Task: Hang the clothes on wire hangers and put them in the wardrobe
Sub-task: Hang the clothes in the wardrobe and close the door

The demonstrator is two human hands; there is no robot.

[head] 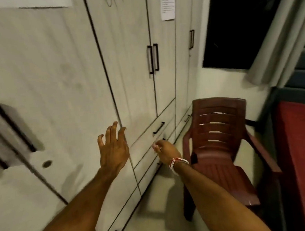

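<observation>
Pale grey-white wardrobe (130, 62), faint woodgrain, black handles (153, 59), thin dark seams. Just right of the wardrobe, a maroon slatted chair (219, 121). Further right, bright red fabric (302, 150), a grey curtain (278, 43), a black window (232, 28). In front of the wardrobe, a red-and-white beaded bracelet (176, 163).

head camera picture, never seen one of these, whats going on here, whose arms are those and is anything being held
There is no machine: a person wears a camera on the head, and it looks forward and down, so the two arms are their own. The left hand has its fingers spread by the edge of a pale wardrobe door. The right hand, with a beaded bracelet on the wrist, has curled fingers; blur hides whether they pinch anything. The doors with black handles look closed. A dark red plastic chair stands on the right. No clothes or hangers show.
</observation>
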